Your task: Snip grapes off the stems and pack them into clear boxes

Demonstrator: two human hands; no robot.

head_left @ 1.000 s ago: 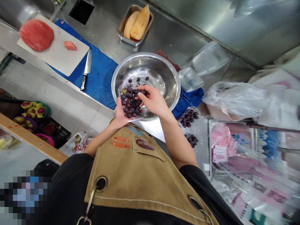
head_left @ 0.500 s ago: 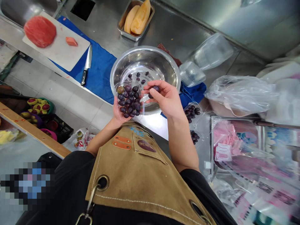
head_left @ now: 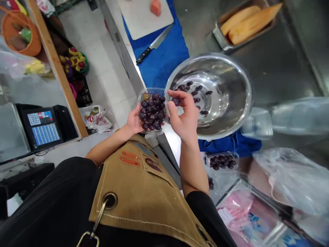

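Observation:
My left hand [head_left: 133, 119] is wrapped round a clear plastic box [head_left: 164, 91], tilted so its dark purple grapes [head_left: 153, 111] face me; one grape at its top corner is greenish brown. Close to the box's right side, my right hand [head_left: 187, 116] pinches a dark grape [head_left: 176, 101] between thumb and fingers. Behind that hand stands a large steel bowl [head_left: 228, 125] with several loose grapes [head_left: 197, 90] on its bottom. The hand hides part of the bowl's near rim.
A knife [head_left: 155, 43] and white cutting board [head_left: 144, 17] lie on a blue cloth [head_left: 164, 65]. Melon pieces [head_left: 244, 22] fill a steel tray [head_left: 219, 37]. Another grape box [head_left: 238, 156], clear plastic containers [head_left: 259, 120] and plastic bags [head_left: 300, 178] are on the right.
My view has turned left, so the bowl and counter sit further right. Both hands and the grape box are now left of the bowl. The right hand still holds a grape.

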